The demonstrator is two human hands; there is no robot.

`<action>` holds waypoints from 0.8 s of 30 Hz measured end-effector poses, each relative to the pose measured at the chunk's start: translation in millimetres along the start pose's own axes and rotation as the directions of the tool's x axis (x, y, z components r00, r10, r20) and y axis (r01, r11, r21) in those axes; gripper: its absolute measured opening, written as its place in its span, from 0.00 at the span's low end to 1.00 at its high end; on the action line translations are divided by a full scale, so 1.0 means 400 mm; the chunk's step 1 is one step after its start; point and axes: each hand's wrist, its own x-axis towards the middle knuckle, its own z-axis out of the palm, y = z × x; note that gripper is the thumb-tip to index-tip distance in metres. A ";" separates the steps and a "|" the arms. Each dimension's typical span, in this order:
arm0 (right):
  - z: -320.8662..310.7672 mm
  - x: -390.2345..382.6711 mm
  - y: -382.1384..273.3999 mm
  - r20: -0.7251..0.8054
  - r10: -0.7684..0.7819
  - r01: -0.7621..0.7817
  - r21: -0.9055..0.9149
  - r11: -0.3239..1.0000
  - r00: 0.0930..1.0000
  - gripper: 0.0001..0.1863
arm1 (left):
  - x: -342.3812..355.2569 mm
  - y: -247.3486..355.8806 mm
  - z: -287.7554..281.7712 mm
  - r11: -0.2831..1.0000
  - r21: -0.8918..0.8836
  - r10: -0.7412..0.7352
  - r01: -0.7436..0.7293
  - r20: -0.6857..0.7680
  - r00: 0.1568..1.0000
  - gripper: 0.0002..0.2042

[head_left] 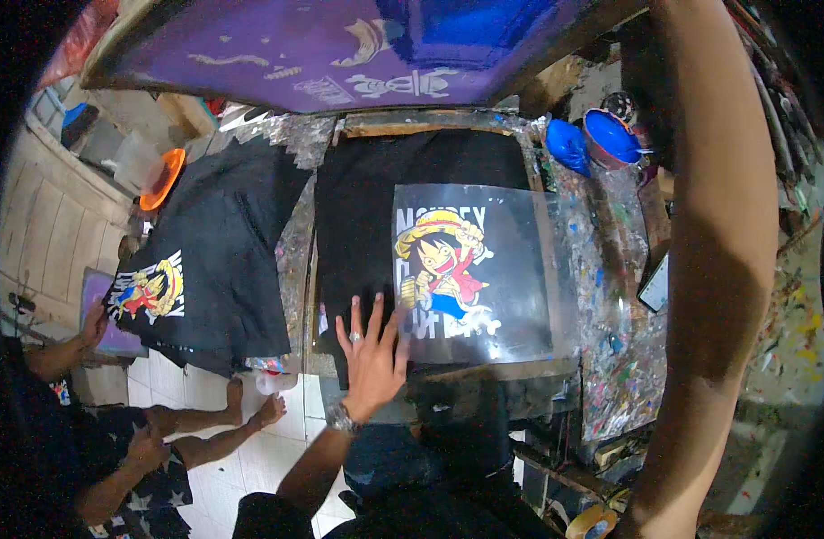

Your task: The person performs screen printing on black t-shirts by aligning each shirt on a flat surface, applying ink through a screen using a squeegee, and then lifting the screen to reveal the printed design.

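Note:
My left hand (371, 350) lies palm down with fingers spread on a black shirt (358, 180), at the lower left edge of a clear plastic sheet (520, 269). The sheet covers a print (443, 269) of a cartoon figure in a straw hat with white lettering. The shirt lies on a paint-stained board. My right forearm (717, 269) rises along the right to the top edge; that hand is out of sight. Above the shirt is a raised purple-and-blue screen frame (223, 40), near where my right arm reaches.
Another printed black shirt (223, 225) lies left, with a co-worker's hand (93, 319) at its edge and their bare legs below. An orange dish (160, 180) stands behind it. A blue paint tub (610, 135), blue bag (567, 145) and phone (655, 283) are on the right.

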 end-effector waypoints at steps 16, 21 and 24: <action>0.159 -0.687 -0.250 -0.047 -0.151 0.143 -0.139 0.980 0.987 0.24 | 0.078 -0.056 -0.470 0.913 0.408 0.155 -0.029 -0.280 0.947 0.31; 0.277 -0.987 -0.262 0.485 0.015 -0.022 0.007 1.000 0.874 0.13 | -0.131 -0.067 -0.187 0.985 0.072 0.161 -0.159 -0.016 0.987 0.19; 0.302 -1.040 -0.270 0.730 0.039 -0.175 0.111 0.978 0.682 0.13 | -0.166 -0.088 -0.131 0.999 0.030 0.036 -0.042 0.163 0.986 0.25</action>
